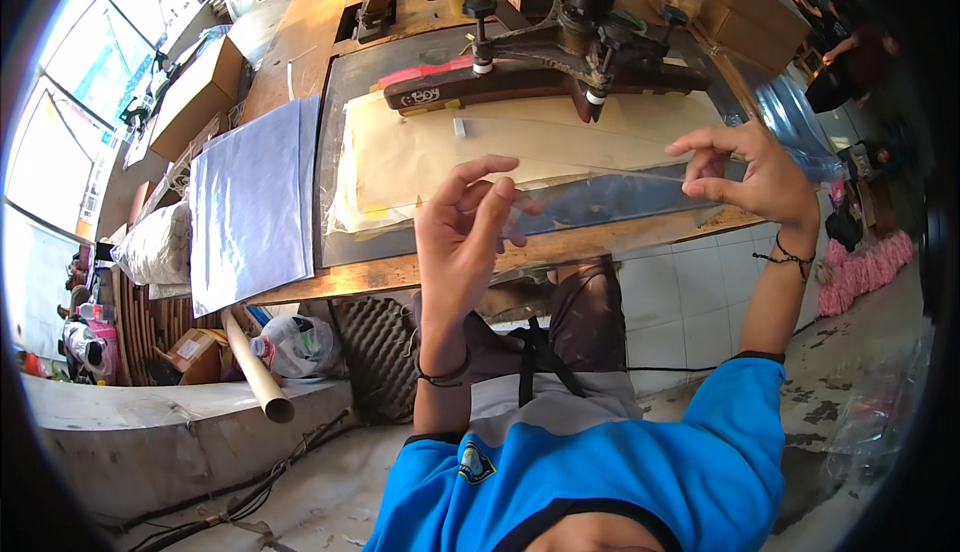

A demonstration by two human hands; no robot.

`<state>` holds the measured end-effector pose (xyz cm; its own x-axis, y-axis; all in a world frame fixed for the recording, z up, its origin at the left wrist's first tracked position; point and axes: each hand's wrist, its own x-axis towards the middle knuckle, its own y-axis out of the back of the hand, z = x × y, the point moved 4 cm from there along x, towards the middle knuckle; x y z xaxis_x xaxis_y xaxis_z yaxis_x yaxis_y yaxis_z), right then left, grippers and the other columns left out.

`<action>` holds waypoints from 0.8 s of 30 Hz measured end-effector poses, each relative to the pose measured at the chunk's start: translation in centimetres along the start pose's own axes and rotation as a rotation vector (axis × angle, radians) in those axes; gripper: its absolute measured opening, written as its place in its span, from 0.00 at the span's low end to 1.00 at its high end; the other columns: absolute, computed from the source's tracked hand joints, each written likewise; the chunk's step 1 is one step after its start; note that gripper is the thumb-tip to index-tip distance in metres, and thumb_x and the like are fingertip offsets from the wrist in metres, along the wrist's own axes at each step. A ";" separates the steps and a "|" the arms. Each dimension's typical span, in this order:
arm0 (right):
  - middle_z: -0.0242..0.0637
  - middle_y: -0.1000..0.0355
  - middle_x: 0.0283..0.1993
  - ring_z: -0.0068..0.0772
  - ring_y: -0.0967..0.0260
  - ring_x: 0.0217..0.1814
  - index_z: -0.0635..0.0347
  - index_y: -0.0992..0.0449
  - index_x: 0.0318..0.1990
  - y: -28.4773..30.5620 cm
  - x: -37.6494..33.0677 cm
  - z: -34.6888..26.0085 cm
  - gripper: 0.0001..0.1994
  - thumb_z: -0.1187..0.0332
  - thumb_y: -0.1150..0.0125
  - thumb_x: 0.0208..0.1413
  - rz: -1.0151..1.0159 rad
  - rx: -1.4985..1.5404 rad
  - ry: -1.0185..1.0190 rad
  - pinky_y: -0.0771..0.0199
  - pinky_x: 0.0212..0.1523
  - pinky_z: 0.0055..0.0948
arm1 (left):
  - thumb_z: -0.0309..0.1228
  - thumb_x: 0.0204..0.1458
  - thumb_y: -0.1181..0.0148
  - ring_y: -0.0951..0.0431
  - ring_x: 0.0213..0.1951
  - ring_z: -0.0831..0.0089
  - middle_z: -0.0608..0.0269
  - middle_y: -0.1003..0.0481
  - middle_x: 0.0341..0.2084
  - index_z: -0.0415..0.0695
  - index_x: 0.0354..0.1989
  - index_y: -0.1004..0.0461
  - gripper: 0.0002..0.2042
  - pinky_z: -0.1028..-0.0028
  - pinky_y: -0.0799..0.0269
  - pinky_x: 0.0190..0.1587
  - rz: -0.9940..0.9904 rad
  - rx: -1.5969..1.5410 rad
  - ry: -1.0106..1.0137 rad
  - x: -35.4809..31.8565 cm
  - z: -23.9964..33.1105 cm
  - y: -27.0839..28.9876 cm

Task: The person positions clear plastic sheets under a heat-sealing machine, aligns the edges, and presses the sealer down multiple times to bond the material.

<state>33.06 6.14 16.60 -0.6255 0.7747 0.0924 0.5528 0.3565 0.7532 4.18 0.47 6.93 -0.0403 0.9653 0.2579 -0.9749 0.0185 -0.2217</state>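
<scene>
A thin clear plastic sheet [610, 200] is stretched between my two hands, above the near edge of the workbench; its outline is faint. My left hand [462, 227] has thumb and fingers curled at the sheet's left end. At the right end, my right hand [752, 174] pinches the sheet's edge between thumb and forefinger. Beyond the sheet lies cream paper [400, 152] on the dark bench board, with a small whitish piece [459, 128] on it. A black metal clamp [575, 47] with knobs stands over the paper, joined to a dark bar [450, 90].
A stack of bluish clear sheets [255, 202] overhangs the bench's left side. More clear plastic [795, 122] lies at the right. Cardboard boxes [200, 97] stand around the bench. Below left, a cardboard tube [255, 367] sticks out. Pink twine [865, 272] lies at the lower right.
</scene>
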 end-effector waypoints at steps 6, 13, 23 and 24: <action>0.34 0.19 0.27 0.22 0.21 0.29 0.63 0.17 0.40 -1.3 0.8 -0.7 0.08 0.69 0.28 0.56 0.037 0.030 0.024 0.25 0.33 0.21 | 0.31 0.69 0.42 0.22 0.27 0.82 0.58 0.17 0.29 0.34 0.44 0.23 0.10 0.81 0.27 0.29 -0.026 -0.025 0.007 -0.3 0.5 -2.6; 0.33 0.21 0.24 0.18 0.22 0.25 0.62 0.17 0.38 -1.5 1.0 -1.6 0.06 0.70 0.30 0.57 0.052 0.073 -0.050 0.28 0.29 0.18 | 0.32 0.67 0.38 0.22 0.25 0.82 0.57 0.16 0.27 0.34 0.36 0.23 0.12 0.80 0.26 0.29 -0.056 -0.091 0.055 -0.1 0.5 -2.3; 0.33 0.20 0.27 0.15 0.24 0.25 0.62 0.17 0.41 -1.9 1.3 -1.8 0.07 0.72 0.27 0.56 -0.032 0.077 0.001 0.30 0.26 0.18 | 0.31 0.62 0.33 0.18 0.32 0.78 0.59 0.16 0.31 0.34 0.42 0.18 0.10 0.79 0.23 0.33 -0.047 0.061 0.010 0.7 1.5 -1.5; 0.33 0.20 0.28 0.15 0.24 0.25 0.62 0.17 0.41 -1.9 1.4 -1.9 0.08 0.72 0.27 0.56 -0.041 0.055 0.024 0.30 0.26 0.18 | 0.31 0.62 0.33 0.17 0.32 0.78 0.59 0.16 0.31 0.34 0.42 0.18 0.10 0.79 0.22 0.34 -0.025 0.072 0.025 0.7 1.7 -1.4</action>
<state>30.06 5.54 16.55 -0.6609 0.7464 0.0781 0.5552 0.4163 0.7201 5.14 0.63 9.02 -0.0109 0.9711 0.2384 -0.9889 0.0249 -0.1466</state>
